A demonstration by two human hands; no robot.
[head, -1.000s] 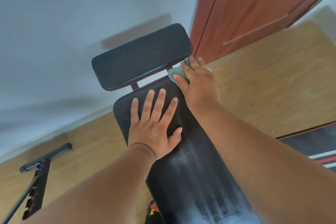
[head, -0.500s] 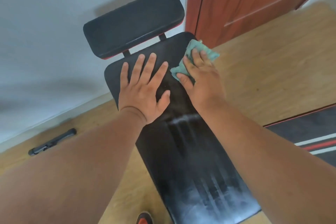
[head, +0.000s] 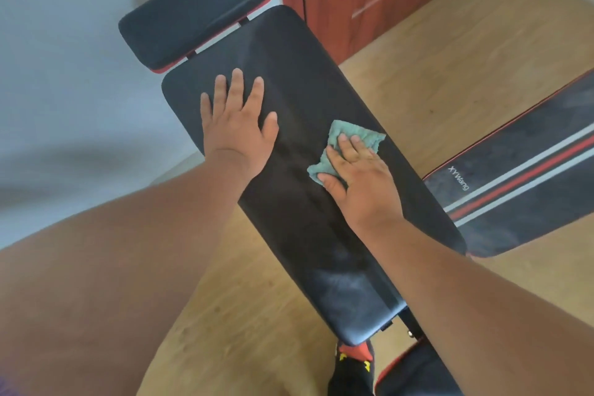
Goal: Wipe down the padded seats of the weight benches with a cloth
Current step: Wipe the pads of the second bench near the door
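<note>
Long padded seat (head: 299,145): steadied by the left hand (head: 239,125), fingers straight and spread flat. Green cloth (head: 348,146): pressed mid-seat under the right hand (head: 360,180), fingers extended, for wiping. Dusty near end is judged unwiped.

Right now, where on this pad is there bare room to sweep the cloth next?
Free: the long pad beyond the left hand up to the headrest pad, and the streaky near end. Crowded: mid-pad, between the left hand and the right hand pressing the green cloth.
</note>
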